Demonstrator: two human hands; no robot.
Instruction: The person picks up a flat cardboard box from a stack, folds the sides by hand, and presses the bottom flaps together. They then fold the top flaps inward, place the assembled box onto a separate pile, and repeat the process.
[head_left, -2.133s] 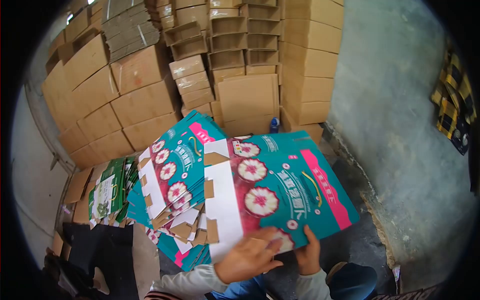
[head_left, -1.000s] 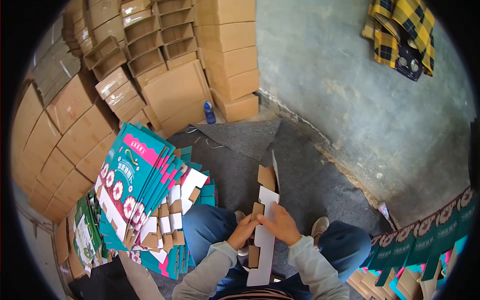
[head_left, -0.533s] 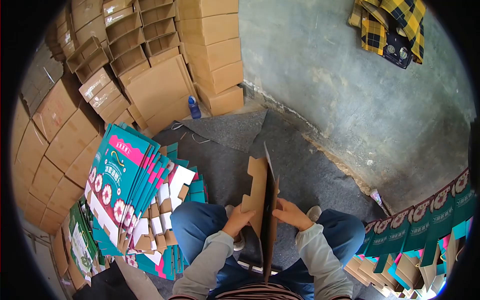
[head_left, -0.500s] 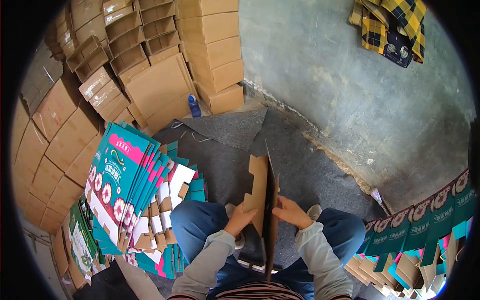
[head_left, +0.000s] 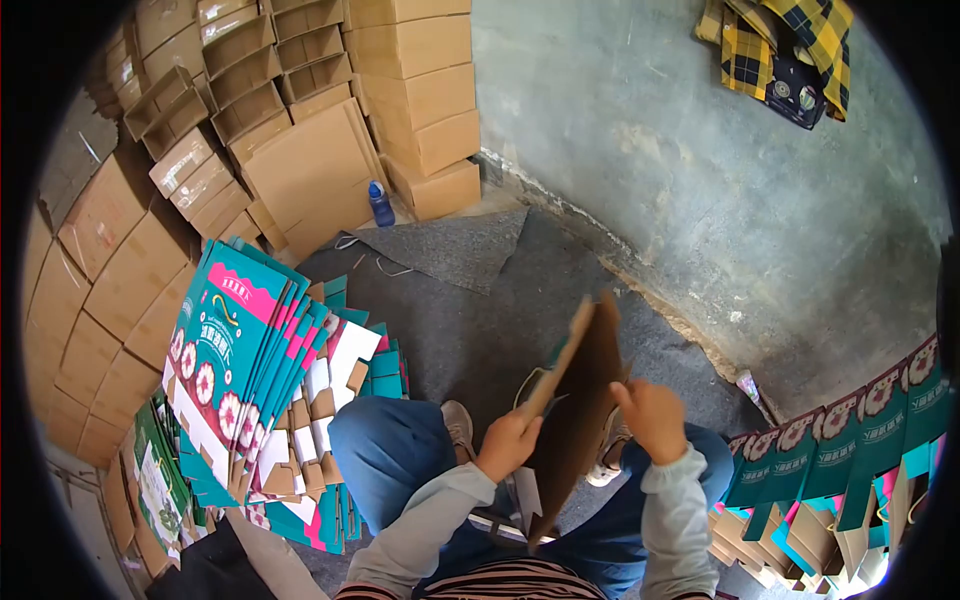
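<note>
Between my knees stands a partly opened cardboard gift box (head_left: 578, 425), its brown inner faces toward me. A thin pale cord handle shows by its left panel. My left hand (head_left: 508, 443) is closed on the edge of that left panel. At the right panel's edge, my right hand (head_left: 655, 418) is curled shut with the thumb against the board. The box's printed outside is mostly hidden from me.
Flat teal and pink printed boxes (head_left: 225, 340) are piled at left. Several teal boxes (head_left: 840, 445) stand in a row at right. Brown cartons (head_left: 420, 110) are stacked along the back, near a blue bottle (head_left: 381, 205). Checked cloth (head_left: 790, 45) hangs on the wall.
The box has spread wider and tilted right, showing its brown inside and cord. My right hand has moved right and slightly up; my left hand has shifted slightly right.
</note>
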